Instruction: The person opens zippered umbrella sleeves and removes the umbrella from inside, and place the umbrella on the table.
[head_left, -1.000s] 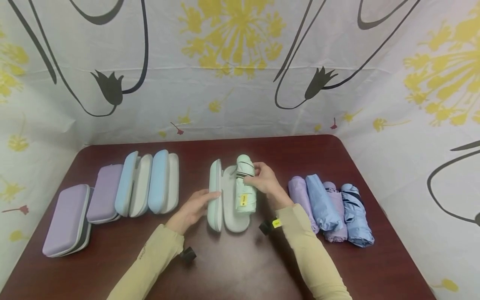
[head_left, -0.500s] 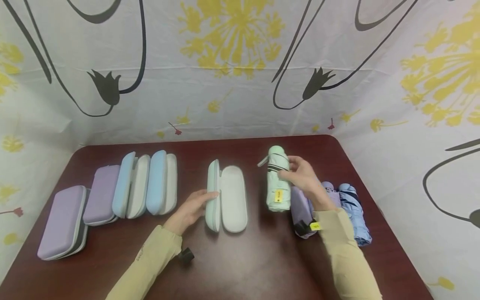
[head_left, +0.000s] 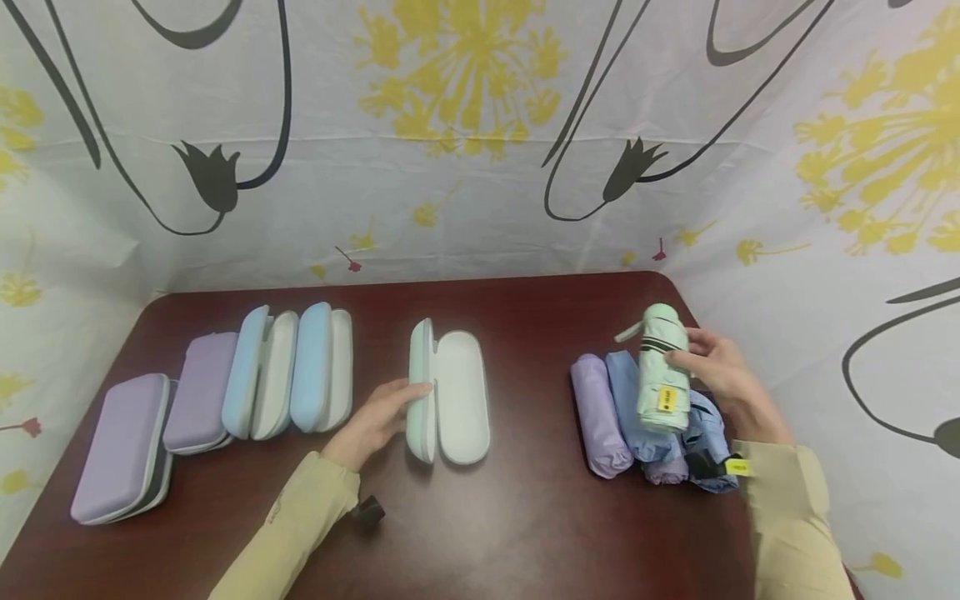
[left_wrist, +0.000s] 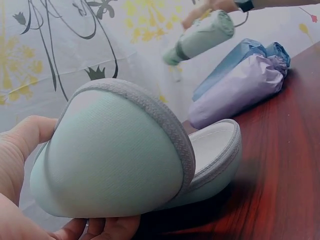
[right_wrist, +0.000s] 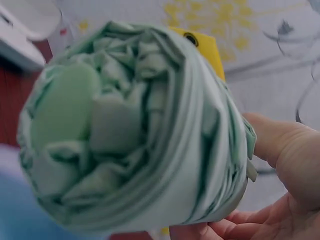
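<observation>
My right hand [head_left: 723,367] grips a folded mint-green umbrella [head_left: 662,371] with a dark strap, a yellow tag and a wrist loop, held above the row of umbrellas at the right. Its rolled fabric end fills the right wrist view [right_wrist: 125,130]. At the middle of the table lies an opened mint-green case [head_left: 462,400] with a pale, bare inside. My left hand [head_left: 378,421] holds the case's raised lid [left_wrist: 115,155], thumb on one side and fingers beneath. Under the green umbrella lie a purple umbrella [head_left: 600,417] and blue ones [head_left: 630,392], partly covered.
At the left stand two light-blue cases, one [head_left: 311,367] beside the other [head_left: 255,375], both partly opened. Farther left are two purple cases [head_left: 201,392] [head_left: 123,446]. A patterned cloth [head_left: 450,217] hangs behind the dark red table [head_left: 525,533].
My right hand has lifted the green umbrella out of the open case and carried it right, over the other umbrellas. My left hand has stayed on the lid.
</observation>
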